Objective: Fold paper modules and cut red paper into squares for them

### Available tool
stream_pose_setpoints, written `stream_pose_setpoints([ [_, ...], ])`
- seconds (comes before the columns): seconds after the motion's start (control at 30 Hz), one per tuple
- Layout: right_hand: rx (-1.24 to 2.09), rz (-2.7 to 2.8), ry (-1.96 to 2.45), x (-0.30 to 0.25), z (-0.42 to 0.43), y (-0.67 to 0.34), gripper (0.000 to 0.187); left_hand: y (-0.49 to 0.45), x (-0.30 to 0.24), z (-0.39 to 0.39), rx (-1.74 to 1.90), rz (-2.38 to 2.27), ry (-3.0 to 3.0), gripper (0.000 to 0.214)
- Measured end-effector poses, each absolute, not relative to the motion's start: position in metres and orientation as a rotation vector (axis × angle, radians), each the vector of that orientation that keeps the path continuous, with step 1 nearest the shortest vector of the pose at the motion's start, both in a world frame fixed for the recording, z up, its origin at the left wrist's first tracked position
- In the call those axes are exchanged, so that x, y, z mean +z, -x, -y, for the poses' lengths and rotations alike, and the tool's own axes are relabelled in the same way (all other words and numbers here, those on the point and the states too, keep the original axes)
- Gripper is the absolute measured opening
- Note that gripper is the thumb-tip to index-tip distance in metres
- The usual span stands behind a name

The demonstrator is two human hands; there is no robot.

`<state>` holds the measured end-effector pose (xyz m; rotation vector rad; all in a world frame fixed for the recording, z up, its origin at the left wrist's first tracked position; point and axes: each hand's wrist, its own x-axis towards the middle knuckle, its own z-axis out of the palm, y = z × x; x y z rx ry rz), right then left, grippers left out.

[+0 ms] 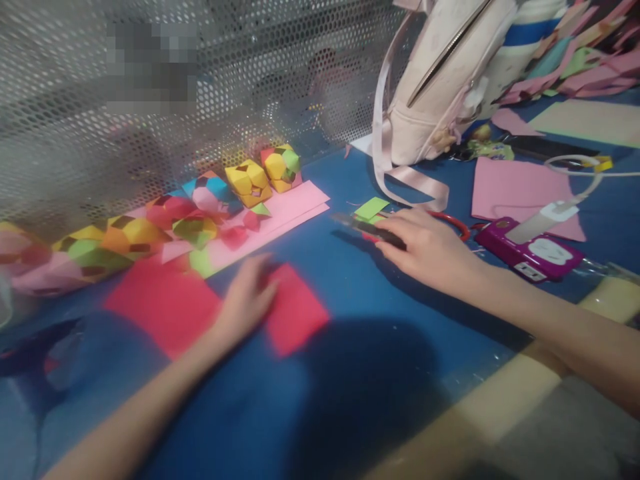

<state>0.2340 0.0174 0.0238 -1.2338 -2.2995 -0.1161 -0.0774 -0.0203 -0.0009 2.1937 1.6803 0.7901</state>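
Note:
My right hand (425,243) is closed around a knife with a dark handle (390,238) and a grey blade (347,221) pointing left, low over the blue table. Blurred by motion, my left hand (249,291) has its thumb apart from the fingers. It lies at the left edge of a small red paper square (296,312); whether it presses on the square I cannot tell. A larger red sheet (163,303) extends to the left behind that wrist. Beside my right hand are a red loop-shaped handle (457,225) and green paper pieces (371,209).
Several folded paper shapes (249,182) line the perforated metal panel (225,80), some on pink sheets (280,217). A dark glue gun-like tool (40,363) lies left. Right are a pale backpack (435,80), purple power strip (530,250) with white plug, and pink paper (515,190).

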Motion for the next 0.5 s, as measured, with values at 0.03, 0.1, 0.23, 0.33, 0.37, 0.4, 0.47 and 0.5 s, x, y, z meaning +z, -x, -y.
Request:
stream_pose_setpoints([
  [0.03, -0.062, 2.327, 1.204, 0.023, -0.014, -0.23, 0.022, 0.078, 0.0, 0.02, 0.781, -1.675, -2.115, 0.038],
  [0.1, 0.071, 2.399, 1.132, 0.018, -0.005, -0.221, 0.022, 0.078, 0.003, 0.02, 0.798, -1.647, -1.962, 0.037],
  [0.23, 0.24, 2.485, 1.014, 0.011, 0.011, -0.209, 0.021, 0.075, 0.014, 0.022, 1.002, -1.554, -1.72, 0.035],
  [0.33, 0.244, 2.506, 0.99, 0.012, 0.019, -0.21, 0.022, 0.071, 0.02, 0.026, 1.156, -1.455, -1.59, 0.035],
  [0.37, 0.243, 2.511, 0.977, 0.012, 0.022, -0.212, 0.022, 0.07, 0.021, 0.026, 1.19, -1.424, -1.553, 0.034],
  [0.4, 0.243, 2.515, 0.961, 0.013, 0.025, -0.213, 0.022, 0.07, 0.021, 0.027, 1.22, -1.394, -1.524, 0.034],
  [0.47, 0.25, 2.517, 0.93, 0.014, 0.033, -0.218, 0.023, 0.069, 0.02, 0.026, 1.262, -1.35, -1.48, 0.034],
  [0.5, 0.257, 2.516, 0.92, 0.014, 0.037, -0.219, 0.022, 0.069, 0.019, 0.026, 1.276, -1.337, -1.464, 0.033],
])
